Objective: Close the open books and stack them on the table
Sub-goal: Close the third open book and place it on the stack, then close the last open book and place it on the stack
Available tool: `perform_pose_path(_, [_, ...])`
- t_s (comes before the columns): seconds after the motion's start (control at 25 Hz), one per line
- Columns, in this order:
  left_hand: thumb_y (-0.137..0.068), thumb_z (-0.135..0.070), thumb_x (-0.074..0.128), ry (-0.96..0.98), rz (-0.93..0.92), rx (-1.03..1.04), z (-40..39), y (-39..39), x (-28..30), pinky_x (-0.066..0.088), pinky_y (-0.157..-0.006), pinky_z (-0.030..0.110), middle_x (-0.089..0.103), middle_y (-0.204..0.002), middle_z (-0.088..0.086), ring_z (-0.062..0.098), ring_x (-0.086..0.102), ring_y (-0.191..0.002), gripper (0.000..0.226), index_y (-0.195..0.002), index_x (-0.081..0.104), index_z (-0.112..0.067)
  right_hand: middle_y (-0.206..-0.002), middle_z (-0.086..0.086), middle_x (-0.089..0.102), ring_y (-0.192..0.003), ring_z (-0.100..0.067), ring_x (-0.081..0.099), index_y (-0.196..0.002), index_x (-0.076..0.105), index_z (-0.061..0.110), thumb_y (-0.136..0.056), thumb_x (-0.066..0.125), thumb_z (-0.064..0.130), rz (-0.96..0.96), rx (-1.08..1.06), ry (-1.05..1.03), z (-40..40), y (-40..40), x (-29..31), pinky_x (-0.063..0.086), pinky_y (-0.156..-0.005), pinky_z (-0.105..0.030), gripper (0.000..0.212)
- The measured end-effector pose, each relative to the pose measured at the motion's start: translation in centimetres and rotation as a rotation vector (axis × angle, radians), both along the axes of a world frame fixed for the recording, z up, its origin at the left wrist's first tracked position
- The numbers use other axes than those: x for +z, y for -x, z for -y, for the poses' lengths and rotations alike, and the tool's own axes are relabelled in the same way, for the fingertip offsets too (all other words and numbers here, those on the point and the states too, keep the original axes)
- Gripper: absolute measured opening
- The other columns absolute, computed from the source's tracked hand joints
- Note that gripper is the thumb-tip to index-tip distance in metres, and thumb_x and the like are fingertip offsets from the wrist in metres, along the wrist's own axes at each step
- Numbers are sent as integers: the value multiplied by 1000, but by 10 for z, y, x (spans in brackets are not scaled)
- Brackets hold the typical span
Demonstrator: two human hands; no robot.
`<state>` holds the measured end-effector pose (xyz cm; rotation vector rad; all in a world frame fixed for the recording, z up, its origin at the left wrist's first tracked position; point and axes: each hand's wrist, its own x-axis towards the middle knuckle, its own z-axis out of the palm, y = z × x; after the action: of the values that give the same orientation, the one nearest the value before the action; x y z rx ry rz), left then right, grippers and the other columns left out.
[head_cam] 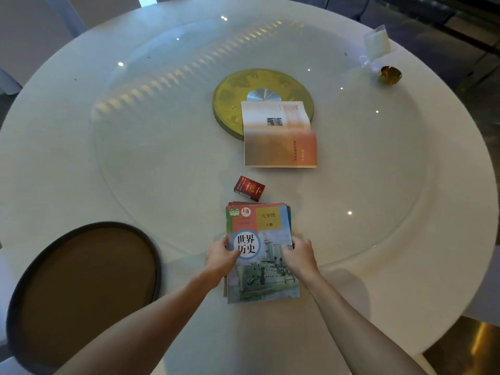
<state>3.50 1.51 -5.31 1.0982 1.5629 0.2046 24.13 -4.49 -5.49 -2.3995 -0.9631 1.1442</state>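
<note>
Head camera looks down on a round white table [81, 147] with a glass turntable [151, 169] covering most of its middle. By the table's near-left edge sits a brown chair seat [81, 290] with a dark rim. At the centre of the turntable lies a gold disc [230, 104], and an open book [278, 133] rests partly on its near-right side, pages up, one page standing up a little. At the near edge of the table, lying across the turntable's rim, is a stack of closed books [261, 255], the top cover showing a grey warship and a white circle with Chinese characters; edges of other books peek out beneath it. The left hand [221, 257] grips the stack's left edge, thumb on the cover, fingers curled under; the right hand [299, 255] grips the right edge the same way. Just beyond the stack sits a small red box [249, 188], apart from it. At the far-right edge stand a clear card holder [377, 44] and a small gold bowl [389, 74]
</note>
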Motion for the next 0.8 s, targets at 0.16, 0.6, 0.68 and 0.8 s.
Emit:
perform_pose_path(0.16, [-88, -17, 67, -41, -34, -40, -4, -4, -2, 64, -75, 36, 71, -113, 1, 17, 71, -99, 33, -120, 62, -24, -140, -15, 46, -113, -33, 62, -109, 68, 13, -94, 47, 31, 26, 71, 70, -2, -2, -1, 60, -92, -46, 32])
perform_pose_path(0.6, [-92, -40, 60, -190, -317, -253, -13, -14, 0, 53, -77, 31, 56, -103, 1, 19, 63, -96, 41, -130, 60, -24, -119, -11, 58, -92, -25, 58, -113, 64, 6, -104, 48, 25, 171, 42, 70, -8, -9, -17, 46, -78, -34, 27])
perform_pose_path(0.68, [-90, -45, 59, -145, -348, -216, -17, -19, 7, 55, -68, 30, 68, -100, 1, 18, 67, -87, 37, -115, 70, -20, -109, -7, 62, -88, -23, 59, -110, 66, 11, -101, 52, 24, 162, -4, 51, -8, -9, -18, 47, -75, -34, 21])
perform_pose_path(0.8, [-88, -44, 59, -102, -349, -203, -18, -27, 11, 49, -53, 22, 78, -97, -2, 15, 71, -80, 36, -109, 75, -18, -104, -3, 70, -87, -22, 66, -108, 68, 18, -95, 59, 22, 135, -87, 35, -14, -11, -17, 50, -70, -33, 16])
